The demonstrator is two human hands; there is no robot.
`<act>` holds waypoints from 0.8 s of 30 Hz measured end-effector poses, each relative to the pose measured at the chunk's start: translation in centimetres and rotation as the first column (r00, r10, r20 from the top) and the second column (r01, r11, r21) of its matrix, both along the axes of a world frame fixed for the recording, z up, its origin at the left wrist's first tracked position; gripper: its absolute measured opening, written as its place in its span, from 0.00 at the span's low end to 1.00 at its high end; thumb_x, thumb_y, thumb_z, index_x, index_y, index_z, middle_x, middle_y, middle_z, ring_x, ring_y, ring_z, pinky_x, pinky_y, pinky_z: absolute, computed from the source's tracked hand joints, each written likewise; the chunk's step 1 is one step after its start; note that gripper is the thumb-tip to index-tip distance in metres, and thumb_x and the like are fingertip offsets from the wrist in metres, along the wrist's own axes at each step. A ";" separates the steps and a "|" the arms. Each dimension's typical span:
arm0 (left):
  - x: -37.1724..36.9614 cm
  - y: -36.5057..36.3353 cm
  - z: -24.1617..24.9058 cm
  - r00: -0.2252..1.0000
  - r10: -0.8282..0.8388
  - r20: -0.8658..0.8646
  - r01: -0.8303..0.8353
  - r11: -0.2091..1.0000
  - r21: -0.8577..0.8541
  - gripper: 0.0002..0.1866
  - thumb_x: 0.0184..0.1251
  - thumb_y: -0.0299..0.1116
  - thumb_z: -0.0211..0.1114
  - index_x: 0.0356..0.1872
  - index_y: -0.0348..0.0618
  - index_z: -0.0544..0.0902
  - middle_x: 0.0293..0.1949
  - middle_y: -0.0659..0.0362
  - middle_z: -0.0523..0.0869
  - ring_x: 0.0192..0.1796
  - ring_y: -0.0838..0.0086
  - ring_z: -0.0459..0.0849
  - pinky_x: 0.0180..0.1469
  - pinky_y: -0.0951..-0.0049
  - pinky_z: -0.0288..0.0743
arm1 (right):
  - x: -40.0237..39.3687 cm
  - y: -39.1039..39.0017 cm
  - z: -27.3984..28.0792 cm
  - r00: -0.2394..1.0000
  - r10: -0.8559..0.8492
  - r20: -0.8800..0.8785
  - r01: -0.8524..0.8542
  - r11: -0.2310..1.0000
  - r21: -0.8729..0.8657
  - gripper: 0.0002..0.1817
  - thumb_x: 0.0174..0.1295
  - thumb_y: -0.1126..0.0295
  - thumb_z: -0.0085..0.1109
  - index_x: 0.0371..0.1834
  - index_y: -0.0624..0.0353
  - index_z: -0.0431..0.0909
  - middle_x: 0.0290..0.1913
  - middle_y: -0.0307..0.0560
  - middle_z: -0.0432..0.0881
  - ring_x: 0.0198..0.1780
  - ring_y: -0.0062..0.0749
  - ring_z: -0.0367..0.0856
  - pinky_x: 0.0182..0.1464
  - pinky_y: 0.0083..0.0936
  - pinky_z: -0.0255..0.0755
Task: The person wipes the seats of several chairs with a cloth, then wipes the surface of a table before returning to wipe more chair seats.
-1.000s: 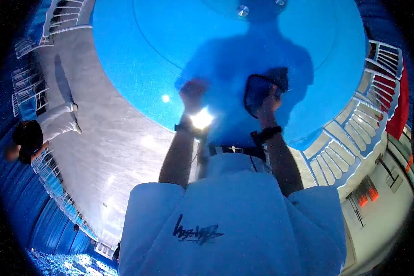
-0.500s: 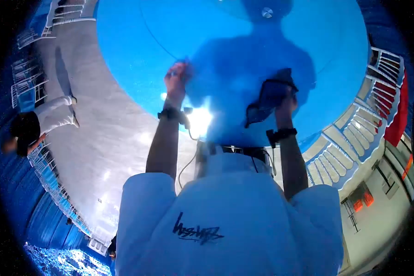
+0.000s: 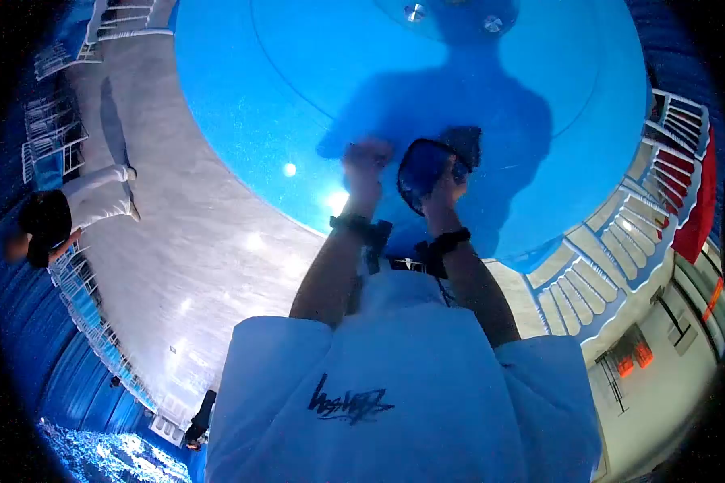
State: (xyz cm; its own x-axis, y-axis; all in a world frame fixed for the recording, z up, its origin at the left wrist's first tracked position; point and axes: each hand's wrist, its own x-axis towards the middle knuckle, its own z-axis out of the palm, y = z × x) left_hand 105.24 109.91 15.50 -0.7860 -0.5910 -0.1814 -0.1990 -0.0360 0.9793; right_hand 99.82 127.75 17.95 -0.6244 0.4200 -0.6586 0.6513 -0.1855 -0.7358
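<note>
In the head view, my right hand [image 3: 445, 191] grips a dark pouch-like thing [image 3: 421, 167] with a rounded black rim. A dark flap [image 3: 465, 145] sticks out behind my fingers; its exact kind is not clear. To the left of it, apart from it, my left hand [image 3: 366, 163] is raised over the table, its fingers smeared by motion. Whether it holds anything cannot be made out. Black bands with small attachments circle both wrists. Below the hands is a round blue table [image 3: 242, 121], partly under my shadow.
A clear round plate with shiny metal discs [image 3: 414, 13] lies at the table's far side. White chairs [image 3: 584, 286] curve along the right edge. On the left, a person in a dark top and white trousers [image 3: 97, 193] stands on the grey floor [image 3: 185, 241].
My left hand has moved right, closer to my right hand. My right hand has shifted left with the pouch-like thing, which has turned so its rounded rim faces me.
</note>
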 end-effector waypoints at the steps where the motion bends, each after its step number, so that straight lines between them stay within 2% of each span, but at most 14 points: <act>1: 0.2 1.2 -0.8 0.998 -0.028 0.053 0.030 0.999 -0.044 0.17 0.81 0.43 0.54 0.43 0.43 0.86 0.37 0.56 0.90 0.41 0.68 0.88 0.43 0.65 0.82 | 0.2 -0.7 0.5 1.000 0.006 0.019 -0.006 1.000 0.020 0.33 0.70 0.47 0.69 0.71 0.52 0.74 0.58 0.50 0.85 0.58 0.45 0.84 0.51 0.49 0.85; 4: 0.3 3.5 0.3 0.980 0.005 0.197 -0.031 0.991 0.132 0.14 0.79 0.42 0.60 0.49 0.44 0.86 0.42 0.56 0.91 0.45 0.66 0.89 0.45 0.63 0.82 | -0.2 -2.0 4.7 0.995 -0.093 -0.038 0.083 0.975 -0.207 0.33 0.69 0.48 0.71 0.70 0.54 0.75 0.57 0.49 0.86 0.58 0.46 0.84 0.54 0.49 0.84; 5: -0.6 2.9 5.2 0.976 0.002 0.217 -0.099 0.895 0.435 0.14 0.77 0.41 0.62 0.53 0.46 0.86 0.46 0.55 0.91 0.48 0.61 0.89 0.47 0.58 0.82 | -0.6 -1.4 5.0 0.996 -0.077 -0.047 0.066 0.980 -0.189 0.31 0.70 0.49 0.69 0.69 0.55 0.75 0.57 0.49 0.86 0.58 0.46 0.84 0.55 0.48 0.84; 7: -0.2 -0.3 7.0 0.987 -0.114 0.116 0.063 0.925 0.374 0.15 0.74 0.37 0.65 0.58 0.46 0.83 0.54 0.54 0.89 0.52 0.57 0.88 0.52 0.51 0.84 | -2.5 2.8 5.2 0.997 -0.045 -0.061 0.036 0.988 -0.152 0.29 0.72 0.49 0.67 0.67 0.56 0.77 0.58 0.48 0.86 0.58 0.46 0.84 0.55 0.46 0.84; 8: 0.6 -4.4 4.7 0.966 -0.254 0.042 0.255 0.966 -0.031 0.16 0.74 0.35 0.66 0.60 0.44 0.81 0.58 0.53 0.88 0.54 0.57 0.88 0.55 0.51 0.86 | -4.2 5.4 5.1 0.997 -0.026 -0.072 0.016 0.991 -0.135 0.27 0.73 0.50 0.65 0.67 0.57 0.77 0.58 0.48 0.86 0.58 0.46 0.84 0.56 0.45 0.84; 9: 0.2 -7.3 4.5 0.994 -0.099 -0.048 0.110 0.885 0.452 0.15 0.73 0.33 0.69 0.58 0.44 0.82 0.58 0.52 0.88 0.54 0.58 0.89 0.55 0.51 0.87 | -5.8 8.3 3.6 0.996 -0.023 -0.088 0.005 0.979 -0.202 0.26 0.75 0.50 0.64 0.66 0.57 0.78 0.59 0.47 0.86 0.57 0.46 0.85 0.55 0.44 0.84; 10: -0.3 -10.1 4.4 0.984 0.174 -0.021 -0.085 0.575 0.814 0.15 0.73 0.32 0.71 0.56 0.44 0.82 0.58 0.52 0.88 0.54 0.59 0.89 0.54 0.51 0.88 | -7.3 11.3 2.0 0.995 -0.022 -0.102 -0.007 0.963 -0.269 0.25 0.76 0.50 0.62 0.65 0.57 0.79 0.59 0.47 0.86 0.57 0.45 0.85 0.54 0.43 0.84; 11: -1.6 -11.5 7.5 0.986 0.151 0.066 -0.157 0.750 0.643 0.09 0.73 0.33 0.72 0.49 0.45 0.84 0.53 0.52 0.89 0.51 0.61 0.90 0.52 0.50 0.89 | -8.8 14.8 -1.5 0.992 -0.042 -0.122 -0.012 0.912 -0.411 0.24 0.77 0.50 0.60 0.64 0.57 0.79 0.59 0.46 0.86 0.56 0.44 0.86 0.53 0.42 0.85; 13: -2.9 -13.4 9.0 0.969 0.228 0.095 -0.242 0.797 0.554 0.07 0.73 0.32 0.71 0.47 0.44 0.85 0.50 0.53 0.90 0.47 0.61 0.91 0.50 0.50 0.89 | -10.9 20.9 -3.9 0.960 0.223 -0.170 -0.255 0.947 -0.195 0.25 0.78 0.49 0.59 0.63 0.58 0.80 0.58 0.46 0.86 0.53 0.42 0.87 0.51 0.42 0.85; 15: -2.1 -13.5 5.9 0.991 0.124 0.048 -0.130 0.826 0.548 0.06 0.73 0.33 0.71 0.45 0.44 0.86 0.48 0.53 0.90 0.46 0.60 0.91 0.49 0.50 0.89 | -11.2 20.3 -3.1 0.959 0.204 -0.195 -0.249 0.938 -0.242 0.25 0.78 0.48 0.59 0.62 0.58 0.80 0.56 0.44 0.87 0.49 0.40 0.87 0.48 0.41 0.85; 17: -1.3 -12.1 4.6 0.992 0.106 0.070 -0.127 0.781 0.612 0.07 0.73 0.35 0.71 0.44 0.45 0.86 0.48 0.53 0.90 0.46 0.59 0.91 0.49 0.49 0.89 | -9.6 13.4 0.8 0.981 -0.106 -0.162 0.001 0.840 -0.543 0.24 0.77 0.47 0.60 0.60 0.57 0.81 0.52 0.42 0.88 0.44 0.39 0.88 0.44 0.39 0.86; 19: -1.4 -9.3 4.8 0.973 0.171 0.158 -0.232 0.656 0.718 0.08 0.71 0.37 0.71 0.44 0.47 0.86 0.47 0.53 0.90 0.47 0.59 0.90 0.50 0.47 0.87 | -7.9 10.2 1.5 0.990 -0.111 -0.085 0.078 0.944 -0.321 0.24 0.76 0.47 0.62 0.59 0.56 0.80 0.52 0.42 0.87 0.45 0.39 0.87 0.44 0.41 0.85; 22: 0.8 -4.5 1.1 0.989 -0.149 0.013 0.150 0.987 -0.051 0.13 0.76 0.36 0.58 0.49 0.40 0.85 0.46 0.50 0.90 0.48 0.55 0.90 0.51 0.57 0.84 | -3.6 4.0 1.5 0.982 -0.187 -0.030 0.173 0.950 -0.261 0.24 0.74 0.47 0.65 0.59 0.54 0.80 0.51 0.43 0.87 0.44 0.38 0.85 0.41 0.41 0.83; 24: 0.5 -1.6 -0.7 0.991 -0.113 0.069 0.113 0.994 0.011 0.12 0.74 0.33 0.60 0.51 0.42 0.86 0.48 0.52 0.91 0.48 0.57 0.90 0.53 0.58 0.84 | -0.9 -0.3 0.6 0.987 -0.161 0.004 0.157 0.960 -0.233 0.25 0.73 0.47 0.66 0.61 0.53 0.79 0.51 0.44 0.87 0.43 0.39 0.84 0.40 0.41 0.82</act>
State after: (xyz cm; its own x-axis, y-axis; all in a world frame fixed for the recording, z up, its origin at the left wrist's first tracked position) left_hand 105.75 108.33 14.80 -0.8330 -0.4974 -0.2421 -0.2699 -0.0166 0.9627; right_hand 98.88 127.42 18.60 -0.5723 0.3514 -0.7409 0.5890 -0.4525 -0.6695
